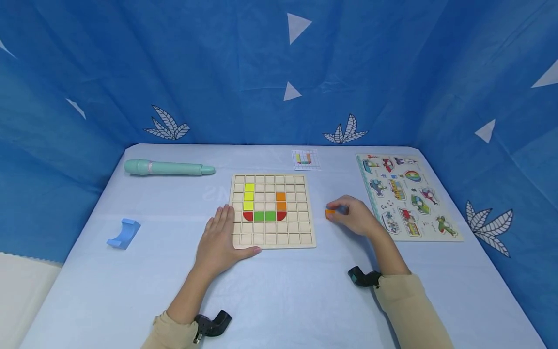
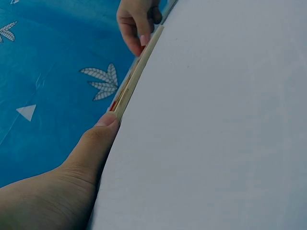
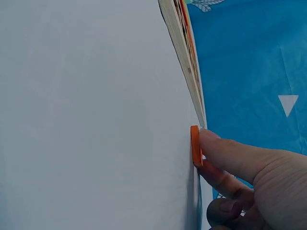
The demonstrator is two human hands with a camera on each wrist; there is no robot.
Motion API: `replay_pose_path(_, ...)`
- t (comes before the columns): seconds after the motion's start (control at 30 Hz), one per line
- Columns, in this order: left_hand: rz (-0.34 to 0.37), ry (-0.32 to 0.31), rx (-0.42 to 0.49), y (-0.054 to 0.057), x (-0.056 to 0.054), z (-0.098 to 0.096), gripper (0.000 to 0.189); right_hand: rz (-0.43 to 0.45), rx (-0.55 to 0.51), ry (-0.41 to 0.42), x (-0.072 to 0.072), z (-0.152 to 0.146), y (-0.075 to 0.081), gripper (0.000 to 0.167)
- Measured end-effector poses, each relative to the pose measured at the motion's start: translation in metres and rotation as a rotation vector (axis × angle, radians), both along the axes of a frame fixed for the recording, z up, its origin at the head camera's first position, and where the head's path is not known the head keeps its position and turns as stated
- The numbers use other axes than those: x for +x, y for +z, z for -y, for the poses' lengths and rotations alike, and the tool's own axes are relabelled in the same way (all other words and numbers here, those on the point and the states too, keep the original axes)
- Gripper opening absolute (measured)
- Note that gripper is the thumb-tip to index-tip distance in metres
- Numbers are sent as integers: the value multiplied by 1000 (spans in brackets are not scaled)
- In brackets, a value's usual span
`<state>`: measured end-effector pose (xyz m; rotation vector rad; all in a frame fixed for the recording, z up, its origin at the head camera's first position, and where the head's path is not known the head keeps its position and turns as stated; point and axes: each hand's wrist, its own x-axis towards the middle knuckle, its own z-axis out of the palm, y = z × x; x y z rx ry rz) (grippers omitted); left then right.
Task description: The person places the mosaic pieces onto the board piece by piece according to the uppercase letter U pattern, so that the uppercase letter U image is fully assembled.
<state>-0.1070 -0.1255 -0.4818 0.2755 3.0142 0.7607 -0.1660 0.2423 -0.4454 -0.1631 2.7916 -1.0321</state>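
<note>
A wooden grid board [image 1: 294, 240] lies in the middle of the table. Yellow squares [image 1: 249, 196] form a column on its left, green squares [image 1: 264, 216] sit at the bottom between two red rounded corner pieces, and orange squares [image 1: 281, 201] stand on the right. My left hand [image 1: 216, 246] lies with straight fingers along the board's left edge, its thumb touching the front edge. To the right of the board, my right hand [image 1: 355, 214] pinches an orange square tile [image 3: 195, 146] between thumb and finger, close to the tabletop.
Behind the board lies a small pattern card [image 1: 306, 160] with a similar coloured shape. A picture puzzle board [image 1: 394, 228] is at the right. On the left are a green microphone-shaped stick [image 1: 170, 168] and a blue curved block [image 1: 124, 234]. A blue curtain [image 1: 244, 72] hangs behind.
</note>
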Motion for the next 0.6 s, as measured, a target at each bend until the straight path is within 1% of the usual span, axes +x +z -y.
replay_pose_path(0.13, 2, 0, 1, 0, 0, 0, 133, -2, 7, 0, 1, 0, 0, 20)
replay_pose_path(0.33, -7, -2, -6, 0, 0, 1, 133, 4, -30, 13, 1, 2, 1, 16)
replay_pose_path(0.43, -8, -2, -7, 1, 1, 1, 133, 12, -64, 17, -2, 2, 1, 15)
replay_pose_path(0.6, 0, 0, -7, 2, 1, 0, 132, 13, -119, 15, -12, 2, 2, 16)
